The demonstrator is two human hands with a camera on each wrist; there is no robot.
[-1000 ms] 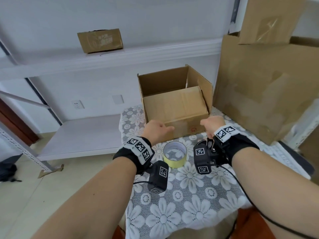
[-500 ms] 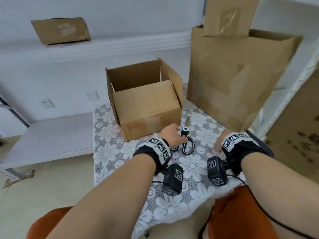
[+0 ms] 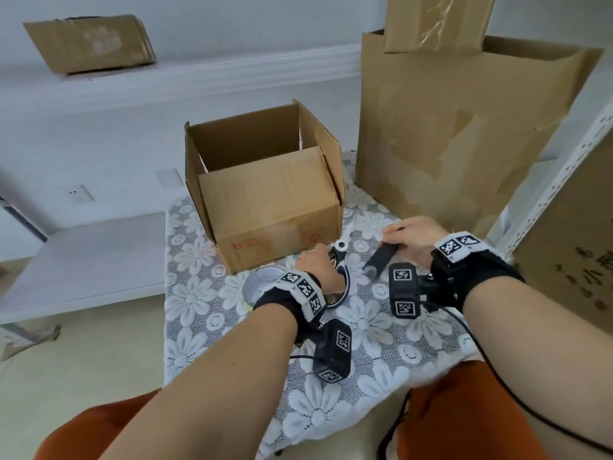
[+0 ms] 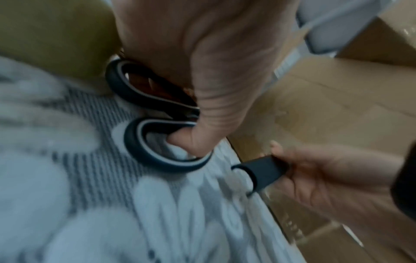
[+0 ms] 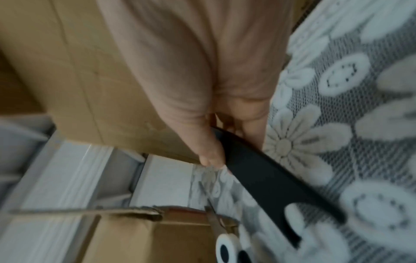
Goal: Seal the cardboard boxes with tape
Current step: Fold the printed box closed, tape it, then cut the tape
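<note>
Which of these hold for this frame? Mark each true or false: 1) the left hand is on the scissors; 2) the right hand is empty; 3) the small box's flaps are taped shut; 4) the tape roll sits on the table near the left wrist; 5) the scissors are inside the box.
1) True: the left hand grips the scissors, thumb through a handle loop.
2) False: the right hand holds a black sheath.
3) False: the small box is open, flaps up.
4) True: the tape roll lies on the table.
5) False: they are on the table in front of the box.
</note>
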